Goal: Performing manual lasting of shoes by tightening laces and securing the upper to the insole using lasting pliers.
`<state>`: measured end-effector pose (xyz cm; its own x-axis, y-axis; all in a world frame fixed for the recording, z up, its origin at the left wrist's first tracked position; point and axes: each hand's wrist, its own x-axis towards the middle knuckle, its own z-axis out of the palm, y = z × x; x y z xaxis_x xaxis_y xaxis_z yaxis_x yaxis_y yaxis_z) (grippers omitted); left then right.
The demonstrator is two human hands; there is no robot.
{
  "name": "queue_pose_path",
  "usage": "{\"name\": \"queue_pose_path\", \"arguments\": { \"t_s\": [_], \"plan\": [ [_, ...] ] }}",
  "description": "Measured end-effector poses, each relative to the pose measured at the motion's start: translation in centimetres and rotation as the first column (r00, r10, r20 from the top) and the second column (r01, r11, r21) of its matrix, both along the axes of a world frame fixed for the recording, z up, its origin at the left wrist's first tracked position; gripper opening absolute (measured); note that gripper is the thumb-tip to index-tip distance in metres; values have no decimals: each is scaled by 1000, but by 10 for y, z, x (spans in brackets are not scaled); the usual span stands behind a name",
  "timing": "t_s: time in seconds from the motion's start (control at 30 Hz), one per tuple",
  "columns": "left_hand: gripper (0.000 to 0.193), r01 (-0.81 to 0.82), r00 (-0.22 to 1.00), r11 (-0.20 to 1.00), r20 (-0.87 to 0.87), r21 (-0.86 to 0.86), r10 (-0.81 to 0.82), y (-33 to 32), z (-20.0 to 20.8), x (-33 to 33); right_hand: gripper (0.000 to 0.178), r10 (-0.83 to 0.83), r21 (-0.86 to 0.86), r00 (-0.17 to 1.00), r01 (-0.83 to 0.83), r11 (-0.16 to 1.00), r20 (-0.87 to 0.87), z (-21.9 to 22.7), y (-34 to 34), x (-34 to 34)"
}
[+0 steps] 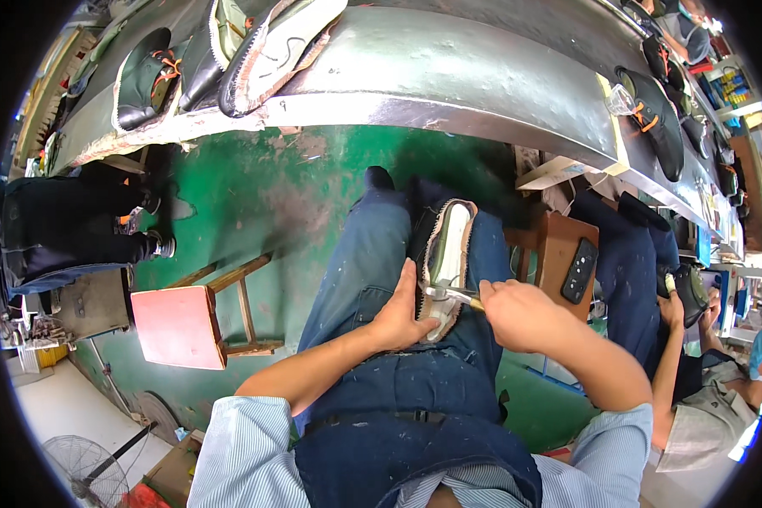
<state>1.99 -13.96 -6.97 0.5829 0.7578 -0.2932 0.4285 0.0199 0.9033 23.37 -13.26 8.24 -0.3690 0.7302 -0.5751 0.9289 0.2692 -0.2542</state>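
The bare right hand hides the grip of the silver metal tool; toward eleven o'clock, the top edge crops a white, stitched-edge shoe.

The shoe in the lap shows a pale cream sole with a greenish tint, a whitish rim and a dark upper. The tool has a silvery head and a tan handle. Both sleeves carry fine light-blue and white stripes; the apron is navy with whitish specks, the trousers faded blue. The floor is green, scuffed with greyish patches, and the stool has a pink-red seat with brown legs. A black shoe on the silver-grey bench has bright orange laces.
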Motion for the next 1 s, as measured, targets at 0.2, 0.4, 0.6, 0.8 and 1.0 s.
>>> {"name": "queue_pose_path", "arguments": {
  "t_s": [0.2, 0.4, 0.6, 0.8, 1.0],
  "plan": [
    [66, -200, 683, 549, 287, -811, 672, 13, -4, 15, 27, -125, -244, 987, 98, 965, -99, -30, -11, 7],
    [52, -594, 805, 799, -71, -91, 590, 24, -12, 35, 36, -559, -155, 707, 553, 819, -432, -84, -76, -21],
    [50, -489, 872, 872, -35, -10, 488, 19, -20, 30, 45, -184, 147, 933, 238, 960, -310, -53, -37, 21],
    [56, -353, 931, 929, -58, 109, 360, 16, -13, 28, 33, 65, 283, 990, -99, 954, 129, -20, 29, 0],
    [58, -307, 947, 939, -47, 152, 317, 20, -21, 19, 21, 100, 138, 986, -118, 983, 134, -40, 63, 20]
  ]
}}
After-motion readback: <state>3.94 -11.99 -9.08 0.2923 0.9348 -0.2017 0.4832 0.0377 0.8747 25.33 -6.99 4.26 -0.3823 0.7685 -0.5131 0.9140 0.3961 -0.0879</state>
